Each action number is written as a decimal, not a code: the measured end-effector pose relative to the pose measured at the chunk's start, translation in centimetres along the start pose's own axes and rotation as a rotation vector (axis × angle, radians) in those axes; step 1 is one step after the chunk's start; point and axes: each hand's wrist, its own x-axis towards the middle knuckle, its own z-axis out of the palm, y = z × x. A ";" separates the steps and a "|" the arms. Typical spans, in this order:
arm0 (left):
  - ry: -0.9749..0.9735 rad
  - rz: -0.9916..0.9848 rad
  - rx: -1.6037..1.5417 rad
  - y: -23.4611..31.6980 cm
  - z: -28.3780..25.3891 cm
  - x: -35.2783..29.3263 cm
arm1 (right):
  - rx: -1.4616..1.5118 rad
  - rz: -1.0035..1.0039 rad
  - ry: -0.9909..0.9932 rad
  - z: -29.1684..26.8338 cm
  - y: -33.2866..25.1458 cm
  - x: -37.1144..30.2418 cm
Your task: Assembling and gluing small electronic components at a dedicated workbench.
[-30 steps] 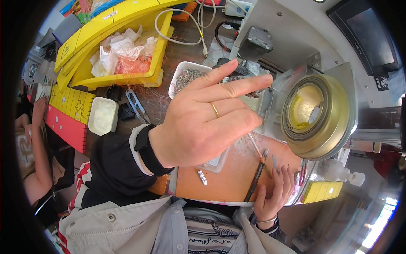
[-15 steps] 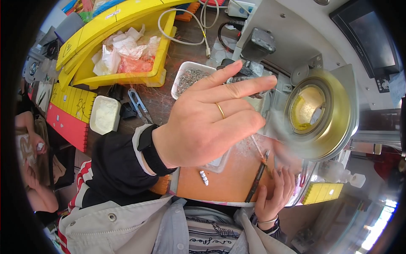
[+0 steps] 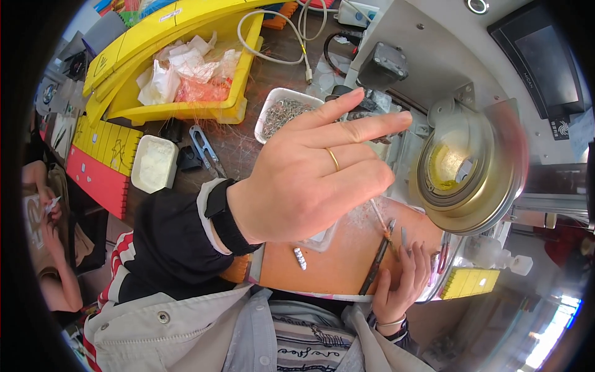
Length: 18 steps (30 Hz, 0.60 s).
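1. Head view, looking down: my left hand is raised close to the camera, fingers spread and loosely extended, grasping nothing; a thin gold ring sits on one finger.

2. My right hand lies below and to the right of the left fingertips, resting on the orange work mat. Its fingers pinch a slim dark pen-like tool; the grip itself is partly hidden by the fingers.

3. Orientation of the tool: its long axis runs diagonally, lower end toward my body and left of my right fingers, upper tip pointing up and right toward the round brass-coloured spool just beyond them.

4. A small silvery ridged metal part lies on the mat, left of the tool's lower end and below my left palm.

5. Technique, as I judge it: keep the right wrist planted on the mat so the tip stays steady, and lower the left hand clear of the line of sight.

6. Beyond the left fingertips: a white tray of small metal pieces and a yellow plastic bin.
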 end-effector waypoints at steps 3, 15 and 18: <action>0.005 0.009 0.007 -0.1 0.0 0.0 | -0.006 -0.007 -0.012 0.0 0.0 0.0; 0.007 0.016 0.009 -0.1 0.0 0.0 | -0.005 -0.004 -0.005 0.0 -0.2 0.3; 0.005 0.021 0.013 -0.1 0.1 0.0 | -0.006 0.003 -0.006 0.0 -0.2 0.2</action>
